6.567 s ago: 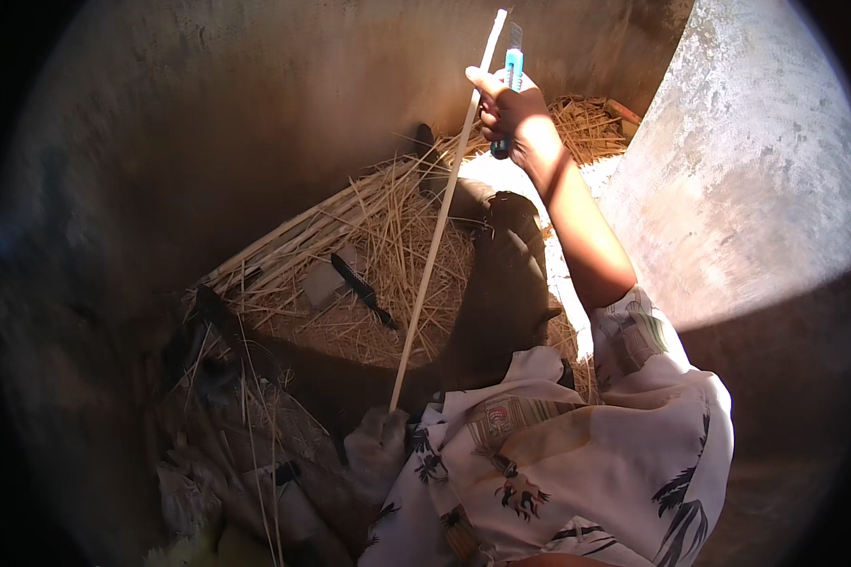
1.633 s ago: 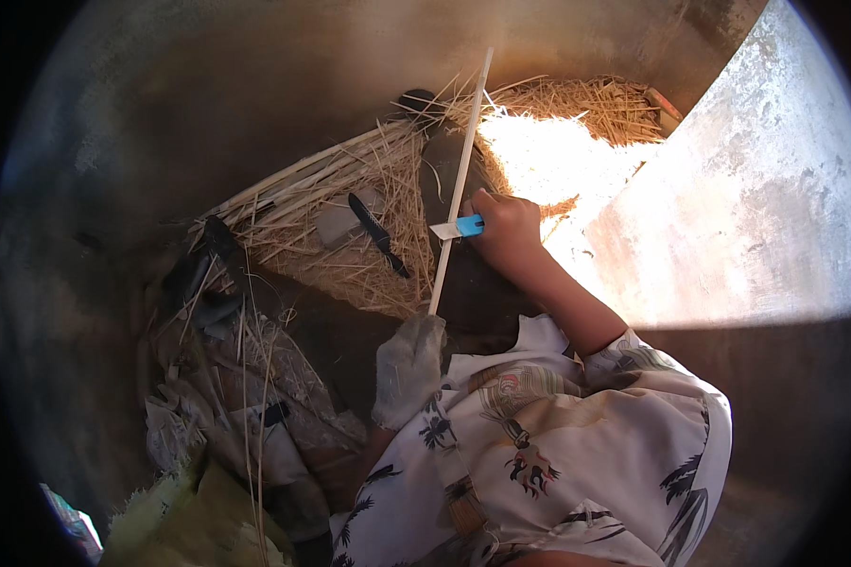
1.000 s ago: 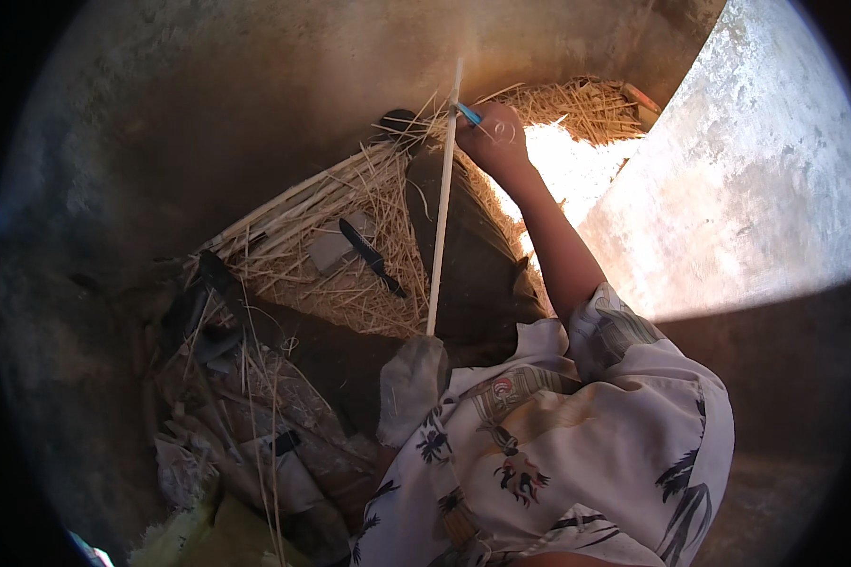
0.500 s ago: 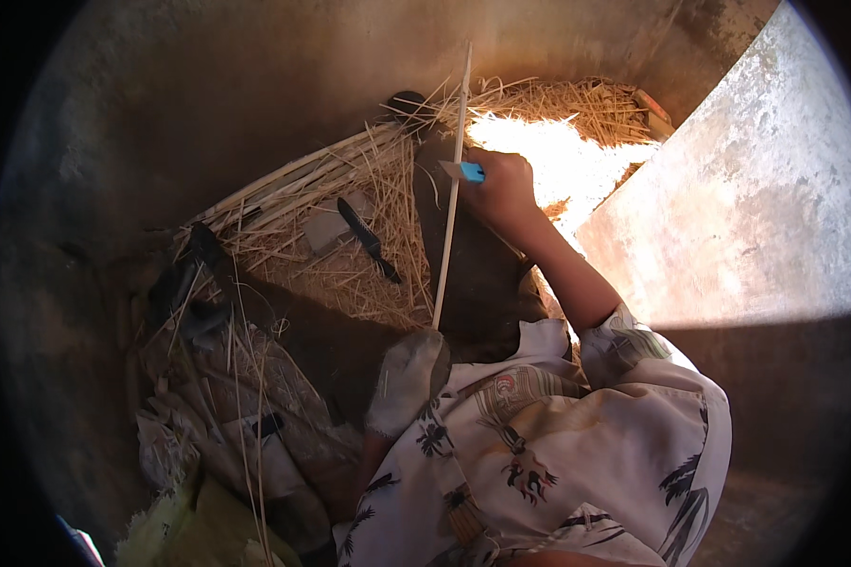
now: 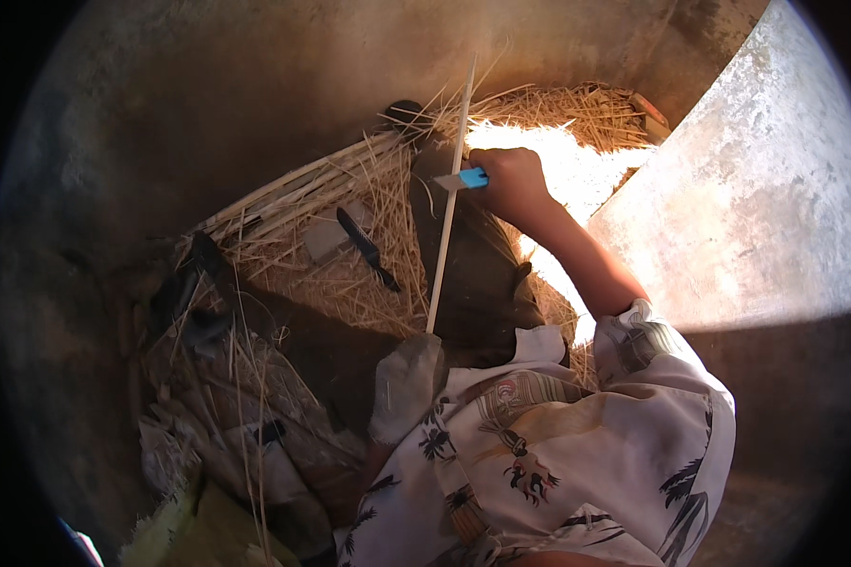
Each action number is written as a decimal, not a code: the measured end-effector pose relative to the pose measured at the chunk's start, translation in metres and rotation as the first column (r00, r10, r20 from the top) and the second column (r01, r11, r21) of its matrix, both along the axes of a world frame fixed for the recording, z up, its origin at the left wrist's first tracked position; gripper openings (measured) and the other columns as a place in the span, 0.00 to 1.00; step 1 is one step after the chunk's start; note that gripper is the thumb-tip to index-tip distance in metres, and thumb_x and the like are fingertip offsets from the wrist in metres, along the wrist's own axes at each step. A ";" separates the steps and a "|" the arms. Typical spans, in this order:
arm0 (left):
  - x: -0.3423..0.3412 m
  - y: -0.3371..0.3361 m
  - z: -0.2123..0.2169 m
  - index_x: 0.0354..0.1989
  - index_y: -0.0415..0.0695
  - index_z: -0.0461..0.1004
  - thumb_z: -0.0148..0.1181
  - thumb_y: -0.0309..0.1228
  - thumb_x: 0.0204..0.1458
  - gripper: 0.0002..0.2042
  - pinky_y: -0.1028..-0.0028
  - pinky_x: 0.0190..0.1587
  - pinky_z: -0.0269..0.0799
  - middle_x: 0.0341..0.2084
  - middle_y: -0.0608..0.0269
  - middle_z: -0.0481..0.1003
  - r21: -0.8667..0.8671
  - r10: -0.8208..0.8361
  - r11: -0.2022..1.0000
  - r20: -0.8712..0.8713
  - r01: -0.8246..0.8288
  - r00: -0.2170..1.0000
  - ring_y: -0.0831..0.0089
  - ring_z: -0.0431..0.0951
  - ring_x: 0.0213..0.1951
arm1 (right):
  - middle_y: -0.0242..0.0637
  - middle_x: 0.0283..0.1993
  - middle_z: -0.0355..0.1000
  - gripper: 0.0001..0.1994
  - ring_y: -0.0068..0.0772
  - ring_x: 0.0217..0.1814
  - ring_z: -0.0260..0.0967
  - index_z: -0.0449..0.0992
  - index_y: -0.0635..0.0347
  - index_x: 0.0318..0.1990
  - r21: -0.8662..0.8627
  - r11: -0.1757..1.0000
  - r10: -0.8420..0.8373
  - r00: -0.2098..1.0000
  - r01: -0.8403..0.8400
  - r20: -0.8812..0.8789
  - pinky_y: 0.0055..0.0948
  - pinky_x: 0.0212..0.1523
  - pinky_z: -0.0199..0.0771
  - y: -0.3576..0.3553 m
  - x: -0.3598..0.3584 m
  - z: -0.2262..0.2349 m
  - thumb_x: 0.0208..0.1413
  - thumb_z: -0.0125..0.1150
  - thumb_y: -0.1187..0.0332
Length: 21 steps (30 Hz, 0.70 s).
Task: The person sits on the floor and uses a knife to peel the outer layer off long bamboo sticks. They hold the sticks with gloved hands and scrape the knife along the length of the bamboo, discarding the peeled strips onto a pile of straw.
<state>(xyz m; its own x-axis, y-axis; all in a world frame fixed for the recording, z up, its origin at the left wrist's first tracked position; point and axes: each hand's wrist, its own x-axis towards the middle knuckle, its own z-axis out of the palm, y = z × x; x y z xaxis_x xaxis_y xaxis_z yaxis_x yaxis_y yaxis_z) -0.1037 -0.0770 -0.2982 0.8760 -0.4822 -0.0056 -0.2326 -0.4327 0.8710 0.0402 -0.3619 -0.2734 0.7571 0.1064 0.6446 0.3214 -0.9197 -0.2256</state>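
My right hand (image 5: 511, 184) is closed around the blue handle of a knife (image 5: 473, 178). Its short, broad blade lies across a long, pale, thin wooden strip (image 5: 447, 236), a little below the strip's upper end. My left hand (image 5: 408, 386), covered by a greyish glove or cloth, is closed at the strip's lower end; its fingers do not show separately. The strip stands steeply, leaning slightly right at its top, over dark cloth on my leg (image 5: 468, 274). Beyond the left hand, a second, black knife-like tool (image 5: 367, 248) rests on the straw.
Straw and shavings (image 5: 388, 203) cover the ground between my legs, around a grey block (image 5: 326, 238). A bundle of long pale strips (image 5: 293, 184) lies at the far left. Sunlit shavings and a reddish block (image 5: 649, 109) lie far right. Crumpled sacking (image 5: 194, 510) is at lower left. Walls (image 5: 719, 208) stand close around.
My right hand and the knife have shifted slightly down and toward the right. The strip's top has dropped a little, and the left hand has moved slightly left and down.
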 end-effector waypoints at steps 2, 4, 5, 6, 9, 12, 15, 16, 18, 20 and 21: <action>0.001 -0.005 0.007 0.39 0.38 0.72 0.51 0.25 0.61 0.05 0.60 0.31 0.75 0.28 0.49 0.72 -0.018 0.088 0.996 -0.124 -0.091 0.988 0.51 0.78 0.31 | 0.38 0.18 0.72 0.04 0.44 0.20 0.72 0.79 0.50 0.25 -0.101 0.995 0.009 0.998 -0.015 -0.058 0.40 0.23 0.70 0.015 -0.025 -0.013 0.42 0.68 0.66; -0.001 -0.005 0.002 0.40 0.39 0.73 0.52 0.26 0.60 0.05 0.60 0.29 0.75 0.28 0.49 0.73 0.184 -0.007 0.982 0.212 -0.033 0.977 0.52 0.79 0.31 | 0.38 0.17 0.70 0.05 0.44 0.20 0.72 0.78 0.51 0.26 -0.082 0.993 -0.097 0.986 0.087 -0.135 0.42 0.23 0.70 0.012 -0.024 -0.021 0.44 0.67 0.63; -0.002 -0.005 -0.001 0.40 0.39 0.73 0.52 0.27 0.60 0.06 0.60 0.29 0.76 0.29 0.49 0.73 0.289 -0.082 0.957 0.365 -0.029 0.928 0.52 0.79 0.31 | 0.38 0.16 0.70 0.06 0.44 0.20 0.72 0.78 0.51 0.26 -0.111 0.980 -0.184 0.967 0.166 -0.178 0.42 0.23 0.70 0.006 -0.016 -0.016 0.44 0.67 0.62; -0.004 -0.005 0.001 0.41 0.39 0.73 0.53 0.27 0.60 0.06 0.60 0.28 0.76 0.29 0.49 0.73 0.269 -0.063 0.963 0.326 -0.029 0.943 0.52 0.79 0.30 | 0.37 0.16 0.70 0.07 0.44 0.20 0.72 0.78 0.51 0.26 -0.145 0.959 -0.270 0.938 0.242 -0.218 0.43 0.24 0.70 0.002 -0.008 -0.011 0.45 0.66 0.61; -0.006 -0.009 0.003 0.41 0.39 0.73 0.56 0.27 0.57 0.07 0.59 0.27 0.74 0.29 0.49 0.73 0.223 -0.064 0.975 0.298 -0.004 0.952 0.52 0.79 0.29 | 0.40 0.24 0.76 0.06 0.46 0.29 0.78 0.79 0.53 0.28 -0.163 0.938 -0.338 0.911 0.306 -0.237 0.43 0.29 0.75 -0.003 0.003 -0.006 0.48 0.60 0.64; -0.007 -0.004 0.000 0.41 0.37 0.71 0.60 0.27 0.51 0.11 0.58 0.27 0.69 0.28 0.49 0.70 0.233 -0.118 0.972 0.370 0.030 0.921 0.53 0.77 0.27 | 0.44 0.27 0.77 0.07 0.49 0.32 0.78 0.80 0.55 0.31 -0.045 0.861 -0.492 0.810 0.506 -0.318 0.47 0.32 0.75 -0.017 0.023 0.012 0.50 0.56 0.66; -0.008 -0.004 0.001 0.40 0.37 0.72 0.60 0.27 0.52 0.10 0.59 0.25 0.71 0.29 0.50 0.71 0.194 -0.116 0.980 0.340 0.051 0.933 0.53 0.78 0.26 | 0.45 0.28 0.77 0.08 0.50 0.32 0.78 0.81 0.56 0.30 0.022 0.848 -0.514 0.832 0.529 -0.207 0.46 0.32 0.75 -0.025 0.036 0.021 0.50 0.58 0.64; -0.008 -0.004 0.005 0.40 0.37 0.73 0.58 0.27 0.55 0.08 0.60 0.25 0.73 0.29 0.49 0.72 0.211 -0.120 0.976 0.359 0.045 0.926 0.53 0.79 0.27 | 0.45 0.27 0.76 0.08 0.49 0.32 0.77 0.80 0.58 0.29 0.054 0.854 -0.501 0.846 0.517 -0.179 0.44 0.31 0.74 -0.020 0.038 0.023 0.50 0.59 0.64; -0.006 -0.002 0.006 0.41 0.38 0.74 0.55 0.27 0.58 0.07 0.60 0.25 0.75 0.31 0.48 0.74 0.249 -0.121 0.968 0.361 0.030 0.925 0.52 0.80 0.28 | 0.44 0.23 0.73 0.08 0.44 0.27 0.74 0.77 0.60 0.26 0.177 0.888 -0.364 0.884 0.425 -0.292 0.42 0.30 0.73 -0.018 0.043 0.022 0.49 0.60 0.65; -0.005 0.001 0.003 0.41 0.38 0.74 0.55 0.28 0.59 0.08 0.59 0.26 0.75 0.32 0.47 0.75 0.291 -0.102 0.957 0.324 0.004 0.940 0.50 0.80 0.29 | 0.40 0.17 0.68 0.11 0.36 0.20 0.68 0.73 0.61 0.21 0.384 0.880 -0.048 0.856 0.280 -0.515 0.39 0.28 0.70 -0.013 0.047 0.024 0.49 0.60 0.65; -0.006 0.001 0.002 0.42 0.38 0.74 0.54 0.29 0.60 0.08 0.59 0.28 0.75 0.33 0.47 0.75 0.258 -0.035 0.965 0.284 -0.041 0.958 0.50 0.80 0.30 | 0.35 0.16 0.62 0.13 0.27 0.19 0.61 0.68 0.62 0.19 0.591 0.761 0.137 0.823 0.269 -0.551 0.35 0.25 0.67 -0.006 0.042 0.022 0.48 0.61 0.65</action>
